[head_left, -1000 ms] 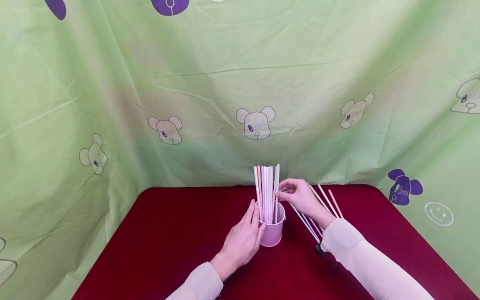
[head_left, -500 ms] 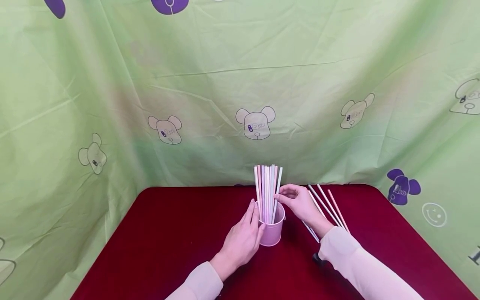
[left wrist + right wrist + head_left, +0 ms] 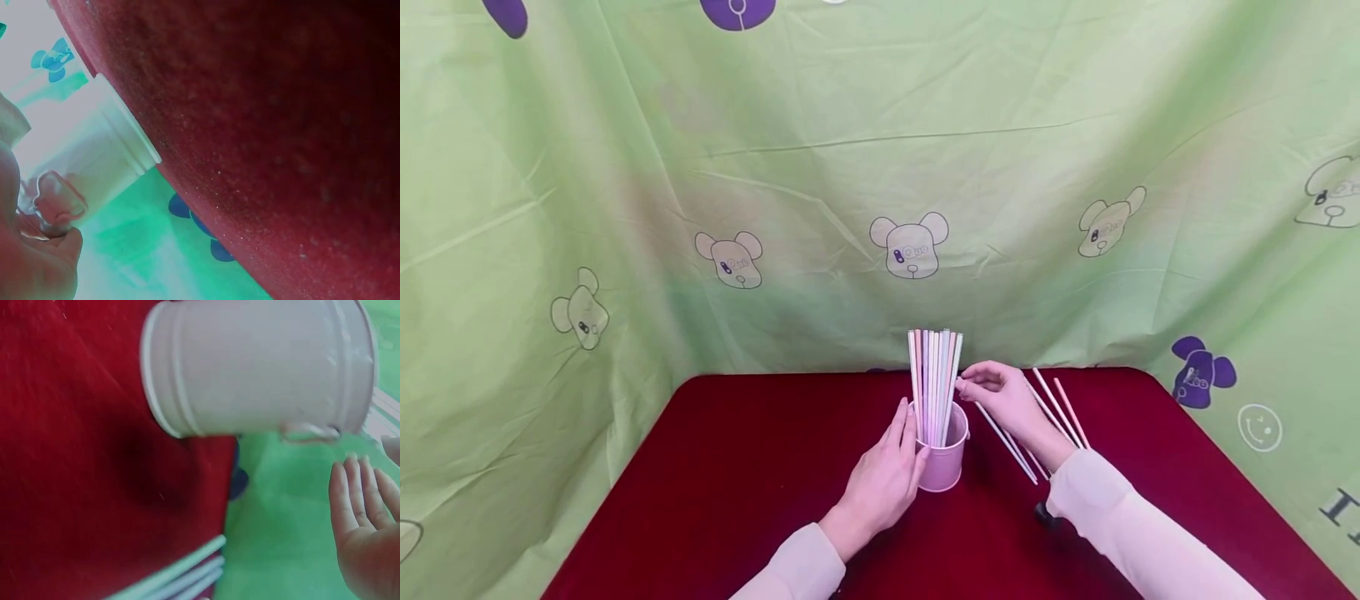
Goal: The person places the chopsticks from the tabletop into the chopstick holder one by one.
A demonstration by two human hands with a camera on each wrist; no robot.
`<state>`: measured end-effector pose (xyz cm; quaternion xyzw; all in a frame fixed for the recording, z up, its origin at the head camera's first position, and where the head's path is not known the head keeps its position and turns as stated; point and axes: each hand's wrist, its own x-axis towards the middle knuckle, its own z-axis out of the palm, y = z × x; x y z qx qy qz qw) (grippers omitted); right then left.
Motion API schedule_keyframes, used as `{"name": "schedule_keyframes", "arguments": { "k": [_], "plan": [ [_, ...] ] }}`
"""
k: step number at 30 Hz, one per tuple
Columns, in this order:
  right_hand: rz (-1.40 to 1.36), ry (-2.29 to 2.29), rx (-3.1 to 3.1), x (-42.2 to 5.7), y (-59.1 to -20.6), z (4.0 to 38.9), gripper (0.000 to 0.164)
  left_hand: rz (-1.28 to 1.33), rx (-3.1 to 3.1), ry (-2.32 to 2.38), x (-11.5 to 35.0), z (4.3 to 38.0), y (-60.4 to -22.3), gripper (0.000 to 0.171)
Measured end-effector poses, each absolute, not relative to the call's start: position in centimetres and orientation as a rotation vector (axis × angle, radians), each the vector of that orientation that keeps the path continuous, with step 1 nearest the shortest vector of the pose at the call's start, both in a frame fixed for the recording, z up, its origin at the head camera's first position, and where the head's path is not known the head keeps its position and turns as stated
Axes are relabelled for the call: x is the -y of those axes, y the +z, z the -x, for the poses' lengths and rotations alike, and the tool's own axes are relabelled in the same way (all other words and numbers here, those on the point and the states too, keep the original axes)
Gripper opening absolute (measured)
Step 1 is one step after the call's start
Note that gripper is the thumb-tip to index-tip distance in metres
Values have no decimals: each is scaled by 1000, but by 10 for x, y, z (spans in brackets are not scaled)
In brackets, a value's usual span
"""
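A small pink pail [image 3: 942,468] stands on the table, holding several upright pastel drinking straws [image 3: 931,383]. My left hand [image 3: 880,483] holds the pail from the left, fingers along its side and thumb at the front of the rim. In the left wrist view, the pail's wire handle [image 3: 62,197] hangs beside that hand. Just right of the standing straws is my right hand [image 3: 1003,404], its fingers loosely bent. In the right wrist view, nothing shows between those fingers [image 3: 356,494], which lie a little apart from the pail.
More loose straws [image 3: 1011,446] lie on the red tablecloth [image 3: 760,483] right of the pail, partly under the right forearm. A small black object [image 3: 1045,515] shows below the right cuff. Behind the table hangs a green printed curtain [image 3: 820,192].
A pale straw leaning at the pail's right has joined the others, and the right hand has let go of it and drawn slightly right. The left hand has stayed on the pail.
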<state>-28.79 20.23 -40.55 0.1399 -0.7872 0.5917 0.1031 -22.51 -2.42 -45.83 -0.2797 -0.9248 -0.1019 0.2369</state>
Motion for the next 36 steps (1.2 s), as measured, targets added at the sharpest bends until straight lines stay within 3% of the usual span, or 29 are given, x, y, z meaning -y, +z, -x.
{"name": "schedule_keyframes", "arguments": {
  "k": [8,14,24,36],
  "plan": [
    [-413,1292,2512,-246,-368,295,27,773,2531,-293,25,224,-458,61],
    [-417,943,2643,-286,-356,307,34,768,2530,-281,26,224,-457,61],
    [-499,556,2738,-335,-384,318,33,782,2531,-291,26,222,-457,61],
    [-405,466,2877,-376,-421,330,29,773,2554,-284,26,224,-457,62]
  ]
}}
